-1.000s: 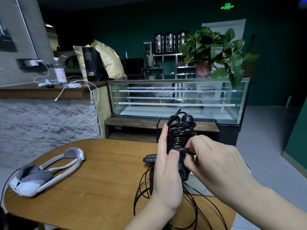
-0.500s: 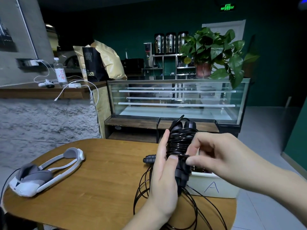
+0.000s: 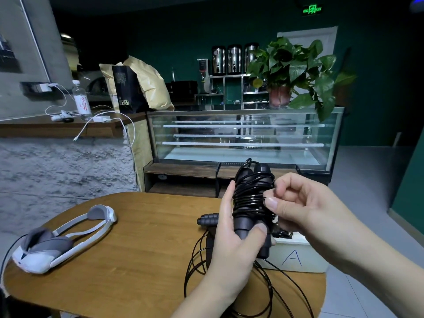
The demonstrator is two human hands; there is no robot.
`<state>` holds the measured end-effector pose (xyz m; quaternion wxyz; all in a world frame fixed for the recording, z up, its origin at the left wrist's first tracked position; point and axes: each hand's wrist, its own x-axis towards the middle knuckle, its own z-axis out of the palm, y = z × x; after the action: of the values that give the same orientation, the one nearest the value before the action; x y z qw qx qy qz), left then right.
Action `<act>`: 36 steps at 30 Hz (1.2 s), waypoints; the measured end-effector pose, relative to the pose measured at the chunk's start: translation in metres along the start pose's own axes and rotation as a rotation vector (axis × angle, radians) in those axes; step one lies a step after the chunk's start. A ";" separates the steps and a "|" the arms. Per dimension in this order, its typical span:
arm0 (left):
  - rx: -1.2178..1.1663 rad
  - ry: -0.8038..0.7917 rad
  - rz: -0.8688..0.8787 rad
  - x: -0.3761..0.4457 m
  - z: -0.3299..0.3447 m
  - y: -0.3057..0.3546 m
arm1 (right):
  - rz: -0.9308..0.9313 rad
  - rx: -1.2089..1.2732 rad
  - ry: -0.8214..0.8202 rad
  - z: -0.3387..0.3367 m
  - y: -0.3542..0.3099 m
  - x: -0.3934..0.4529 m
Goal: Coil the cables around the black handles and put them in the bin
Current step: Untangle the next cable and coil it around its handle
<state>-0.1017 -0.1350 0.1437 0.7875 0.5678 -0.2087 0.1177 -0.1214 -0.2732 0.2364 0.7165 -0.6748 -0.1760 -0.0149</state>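
Winding is nearly done: the left hand (image 3: 231,235) grips the paired black handles (image 3: 250,223) upright above the desk (image 3: 137,260), the right hand (image 3: 296,203) pinches the cable (image 3: 250,198) end. Next, tuck it and lower into the bin (image 3: 298,258) just behind.

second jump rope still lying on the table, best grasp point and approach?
Probably the ribbed black handle that pokes out left of the left hand, lying flat on the table. Come from above and pinch across its width. Its loose cable sprawls in loops nearer the camera, so avoid that side. Its other handle isn't clearly visible.
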 end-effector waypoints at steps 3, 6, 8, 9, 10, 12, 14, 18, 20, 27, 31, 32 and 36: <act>-0.184 -0.076 -0.066 0.001 0.003 0.004 | 0.041 0.172 0.018 -0.002 -0.005 -0.002; -0.376 -0.126 -0.163 0.001 0.007 0.010 | 0.042 0.315 0.045 -0.003 -0.012 -0.007; -0.440 -0.136 -0.226 0.001 0.008 0.012 | 0.005 0.291 0.055 0.000 -0.011 -0.012; -0.471 -0.146 -0.255 0.000 0.007 0.013 | -0.021 0.263 0.049 0.001 -0.009 -0.013; -0.521 -0.169 -0.295 -0.001 0.005 0.015 | -0.049 0.231 0.039 0.002 -0.007 -0.014; -0.670 -0.228 -0.401 -0.004 0.000 0.019 | -0.099 0.168 0.008 0.000 -0.004 -0.014; -0.762 -0.250 -0.444 -0.008 -0.004 0.021 | -0.101 0.145 -0.021 -0.002 -0.003 -0.012; -0.676 -0.246 -0.456 -0.011 -0.003 0.016 | -0.101 0.084 -0.012 -0.001 0.003 -0.009; -0.595 -0.228 -0.443 -0.009 -0.001 0.013 | -0.116 0.078 0.020 -0.003 0.004 -0.006; -0.590 -0.259 -0.461 -0.003 -0.007 0.007 | -0.140 0.111 0.113 -0.014 0.014 0.003; -0.787 -0.195 -0.513 -0.006 -0.006 -0.001 | -0.127 0.241 0.126 -0.017 0.023 0.004; -0.815 -0.179 -0.516 -0.007 -0.006 -0.004 | -0.125 0.267 0.136 -0.018 0.025 0.004; -0.887 -0.176 -0.536 -0.007 -0.003 -0.008 | -0.159 0.265 0.154 -0.021 0.029 0.001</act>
<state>-0.1043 -0.1343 0.1326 0.9342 0.2211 -0.1510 -0.2357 -0.1079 -0.2908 0.2082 0.8070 -0.5554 -0.1740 -0.1000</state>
